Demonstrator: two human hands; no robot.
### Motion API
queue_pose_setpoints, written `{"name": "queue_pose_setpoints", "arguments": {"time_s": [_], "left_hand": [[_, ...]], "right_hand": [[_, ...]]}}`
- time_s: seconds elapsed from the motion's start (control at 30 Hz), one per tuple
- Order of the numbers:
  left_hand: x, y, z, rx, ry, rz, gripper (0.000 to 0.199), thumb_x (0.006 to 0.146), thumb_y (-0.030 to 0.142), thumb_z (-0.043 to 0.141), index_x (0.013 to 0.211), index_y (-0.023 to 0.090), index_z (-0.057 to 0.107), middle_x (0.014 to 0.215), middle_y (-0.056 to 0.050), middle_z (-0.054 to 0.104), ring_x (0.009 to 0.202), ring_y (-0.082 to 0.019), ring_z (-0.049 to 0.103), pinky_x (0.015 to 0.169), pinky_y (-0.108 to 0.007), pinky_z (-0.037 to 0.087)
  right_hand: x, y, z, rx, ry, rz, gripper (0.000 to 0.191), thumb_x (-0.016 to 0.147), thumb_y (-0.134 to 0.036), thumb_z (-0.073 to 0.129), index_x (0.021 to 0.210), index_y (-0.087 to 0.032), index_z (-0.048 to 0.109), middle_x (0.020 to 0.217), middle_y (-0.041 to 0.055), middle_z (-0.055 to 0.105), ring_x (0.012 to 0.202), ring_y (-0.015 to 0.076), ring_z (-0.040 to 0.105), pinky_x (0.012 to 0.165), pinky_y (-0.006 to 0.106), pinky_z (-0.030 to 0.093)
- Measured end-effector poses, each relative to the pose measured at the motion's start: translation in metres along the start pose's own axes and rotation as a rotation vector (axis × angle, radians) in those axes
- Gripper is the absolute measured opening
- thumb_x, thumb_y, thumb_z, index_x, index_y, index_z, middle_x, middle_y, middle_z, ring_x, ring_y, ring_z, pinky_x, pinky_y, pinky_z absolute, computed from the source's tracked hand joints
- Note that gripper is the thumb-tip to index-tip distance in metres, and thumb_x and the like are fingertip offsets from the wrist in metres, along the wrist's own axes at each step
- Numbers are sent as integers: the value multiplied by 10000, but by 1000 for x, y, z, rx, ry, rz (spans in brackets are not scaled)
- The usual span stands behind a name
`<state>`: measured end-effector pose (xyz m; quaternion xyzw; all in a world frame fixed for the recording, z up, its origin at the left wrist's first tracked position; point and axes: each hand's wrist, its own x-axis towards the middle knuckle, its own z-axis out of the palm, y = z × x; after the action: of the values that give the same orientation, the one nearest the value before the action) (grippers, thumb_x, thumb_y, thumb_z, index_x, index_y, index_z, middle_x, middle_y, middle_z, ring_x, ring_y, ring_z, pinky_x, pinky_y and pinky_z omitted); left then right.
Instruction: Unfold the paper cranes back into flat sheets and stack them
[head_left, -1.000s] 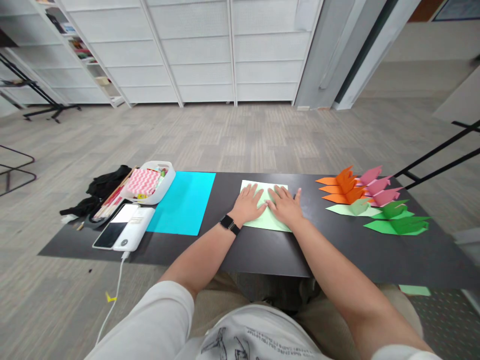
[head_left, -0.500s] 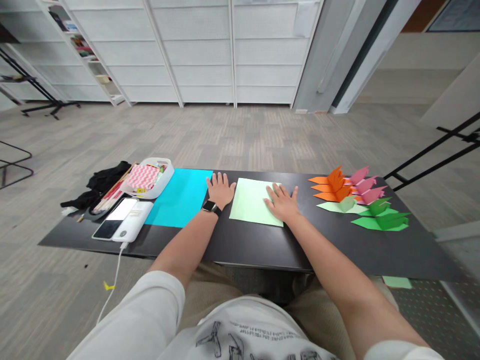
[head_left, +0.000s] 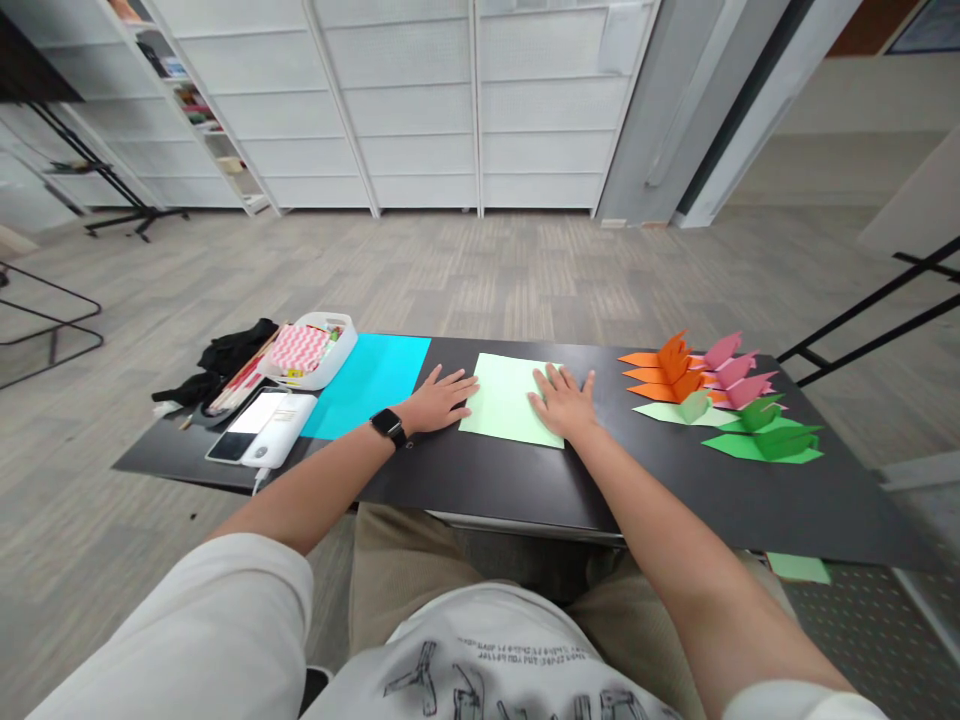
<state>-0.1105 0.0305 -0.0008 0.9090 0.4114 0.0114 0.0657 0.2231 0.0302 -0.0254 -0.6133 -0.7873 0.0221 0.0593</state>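
Observation:
A pale green sheet of paper [head_left: 506, 400] lies flat on the black table [head_left: 480, 490] in front of me. My right hand [head_left: 566, 403] rests open on the sheet's right side, fingers spread. At its left edge is my left hand [head_left: 441, 398], open, with the fingers pointing right and their tips at the paper's border. A blue sheet [head_left: 367, 385] lies to the left of that hand. Several folded paper shapes stand on the right: orange ones [head_left: 667, 370], pink ones [head_left: 731, 370], a pale green one [head_left: 688, 408] and green ones [head_left: 765, 435].
At the table's left end are a white basket [head_left: 341, 355] holding a pink zigzag-patterned item, a phone [head_left: 240, 430], a white power bank [head_left: 279, 430] with a cable, a dark tray of sticks and a black cloth [head_left: 232, 345]. A black metal frame [head_left: 862, 315] stands beyond the right end.
My left hand has turned from pointing away to pointing right, and its fingertips now meet the pale green sheet's left edge. My right hand stays on the sheet. The view has shifted slightly left.

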Motion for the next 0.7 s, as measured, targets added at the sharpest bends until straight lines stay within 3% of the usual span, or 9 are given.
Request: {"name": "queue_pose_setpoints", "arguments": {"time_s": [0.17, 0.27, 0.37, 0.53, 0.7], "left_hand": [[1, -6, -15, -13, 26, 2, 534, 1108, 446, 414, 1601, 269, 518, 1692, -85, 485, 1639, -297, 336, 1350, -613, 146], [13, -4, -15, -26, 89, -17, 499, 1117, 407, 387, 1548, 252, 584, 1657, -89, 532, 1618, -268, 376, 1345, -567, 221], [19, -6, -10, -18, 61, -4, 516, 1102, 447, 437, 1561, 254, 573, 1663, -96, 524, 1612, -281, 386, 1340, -566, 235], [13, -19, -11, 4, -3, 78, 665, 1042, 594, 534, 1638, 309, 465, 1712, -89, 451, 1630, -325, 352, 1341, -610, 170], [11, -29, -24, -3, -96, 132, 927, 870, 744, 689, 1662, 341, 427, 1741, -91, 394, 1656, -396, 268, 1339, -615, 146]], "right_hand": [[0, 0, 0, -1, 3, 0, 678, 1105, -601, 266, 1695, -279, 358, 1780, 120, 318, 1639, 374, 267, 1238, 839, -19], [0, 0, 0, -6, -3, -1, 676, 1105, -595, 265, 1696, -280, 357, 1781, 125, 317, 1641, 374, 262, 1241, 834, -7], [1, -1, -1, -8, -12, 6, 676, 1106, -596, 260, 1697, -283, 353, 1784, 121, 309, 1642, 371, 259, 1244, 833, 1], [1, -1, -2, 1, -15, 6, 671, 1105, -591, 276, 1691, -277, 367, 1781, 114, 318, 1637, 372, 269, 1244, 835, 14], [0, -1, -4, -1, -9, 1, 666, 1103, -586, 292, 1688, -277, 373, 1778, 119, 326, 1632, 373, 276, 1252, 823, 21]]}}
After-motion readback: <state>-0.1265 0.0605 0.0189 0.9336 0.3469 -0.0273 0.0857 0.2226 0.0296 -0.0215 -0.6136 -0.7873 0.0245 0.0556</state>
